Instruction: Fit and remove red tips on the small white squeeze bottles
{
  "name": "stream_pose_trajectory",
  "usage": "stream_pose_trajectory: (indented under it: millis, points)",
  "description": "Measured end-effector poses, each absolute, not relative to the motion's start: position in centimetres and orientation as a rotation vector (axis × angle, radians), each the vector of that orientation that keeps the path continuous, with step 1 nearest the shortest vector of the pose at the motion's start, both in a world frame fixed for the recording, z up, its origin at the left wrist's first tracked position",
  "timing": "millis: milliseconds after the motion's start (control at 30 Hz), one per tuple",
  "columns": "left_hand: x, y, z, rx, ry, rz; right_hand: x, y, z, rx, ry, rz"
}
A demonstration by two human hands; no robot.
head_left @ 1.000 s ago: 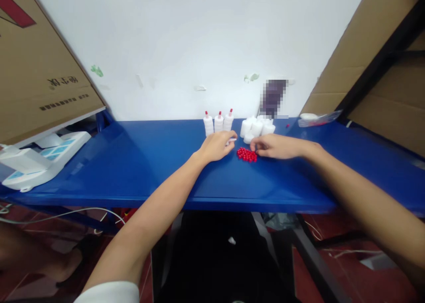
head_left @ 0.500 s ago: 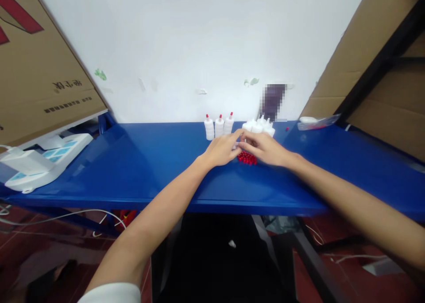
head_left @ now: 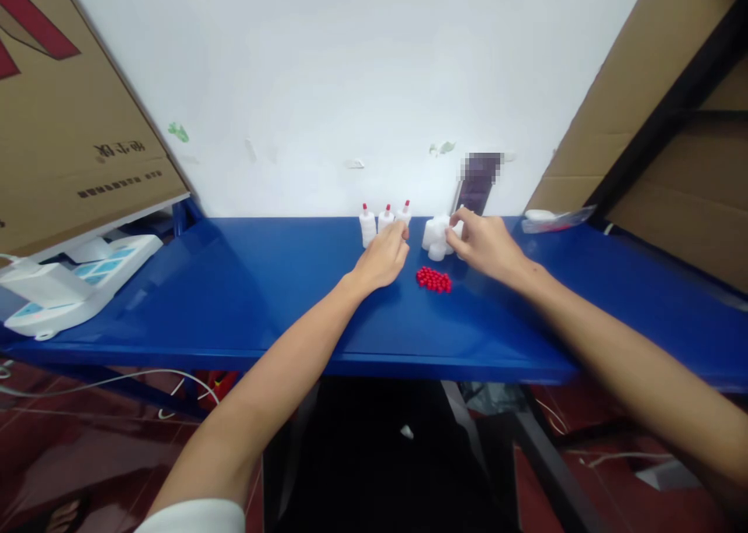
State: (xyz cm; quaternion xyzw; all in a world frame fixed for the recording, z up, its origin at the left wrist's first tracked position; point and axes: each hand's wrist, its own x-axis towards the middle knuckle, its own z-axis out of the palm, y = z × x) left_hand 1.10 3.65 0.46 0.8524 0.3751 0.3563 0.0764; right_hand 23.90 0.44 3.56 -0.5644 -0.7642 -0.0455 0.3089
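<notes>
My left hand is closed, its fingers curled beside white squeeze bottles with red tips. Its fingertips hide part of the rightmost one, and whatever lies in its grip does not show. Thumb and forefinger of my right hand bend around a white bottle at the right side of a cluster of white bottles. That cluster overlaps in view, so single bottles are hard to separate. Small red caps lie in a loose pile on the blue table, between and below my hands.
A dark pixelated object leans against the wall behind the white bottles. Toward the right rear lies a clear plastic bag. A white power strip with plugs occupies the left end, below a large cardboard box.
My hands were together above the red caps; they have moved apart. The left now is by the red-tipped bottles, the right at the white cluster. The cap pile has come into full view.
</notes>
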Motion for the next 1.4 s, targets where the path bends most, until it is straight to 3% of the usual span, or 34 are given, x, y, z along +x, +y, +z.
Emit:
stream_pose_trajectory:
  millis: [200, 700, 1033, 1400]
  points:
    - [1.4, 3.9, 0.0, 2.535, 0.959, 1.104, 24.0, 1.1, 2.9, -1.560, -2.065, -0.151]
    - [1.4, 3.0, 0.5, 2.606, 1.165, 1.008, 23.3, 0.4, 3.1, -1.548, -2.035, -0.123]
    - [1.4, 3.4, 0.0, 2.708, 0.769, 0.945, 21.4, -1.7, 3.6, -1.134, -2.379, 0.133]
    - [0.5, 3.2, 0.7, 2.964, 0.917, 0.888, 22.8, -1.1, 4.1, -1.115, -2.355, 0.192]
